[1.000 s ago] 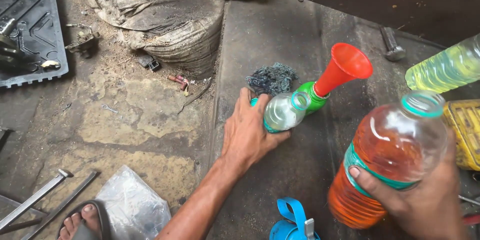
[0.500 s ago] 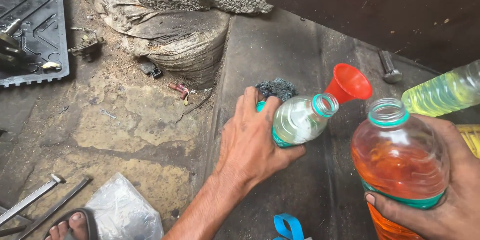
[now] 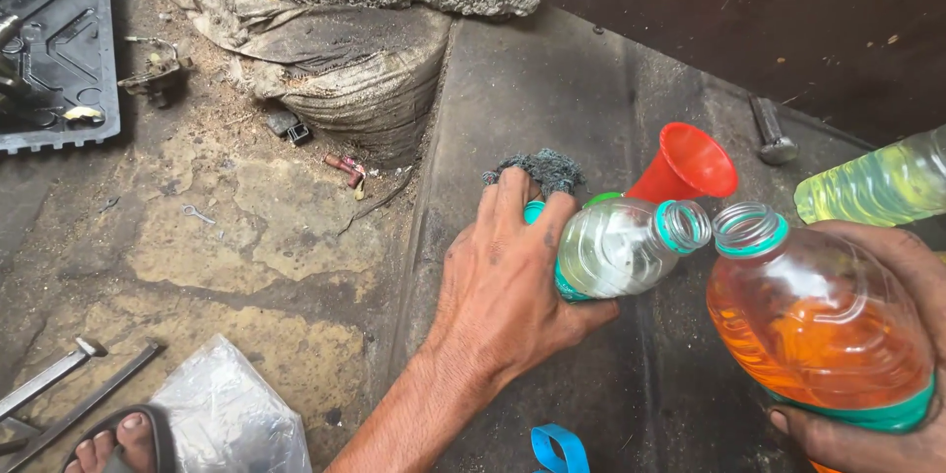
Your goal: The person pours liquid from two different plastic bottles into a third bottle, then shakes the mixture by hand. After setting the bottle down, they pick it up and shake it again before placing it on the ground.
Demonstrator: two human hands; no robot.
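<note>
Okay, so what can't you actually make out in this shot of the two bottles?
Head view only:
- Orange-liquid bottle: its base is cut off by the bottom edge and covered by the right hand.
- Small clear bottle: its lower half is hidden under the left hand.
- Yellow-liquid bottle: cut off by the right edge.
- Red funnel: its spout is hidden behind the small bottle.

Bare, grimy hands (image 3: 512,286), sleeveless forearm, dark sandal (image 3: 148,434) on foot.
</note>
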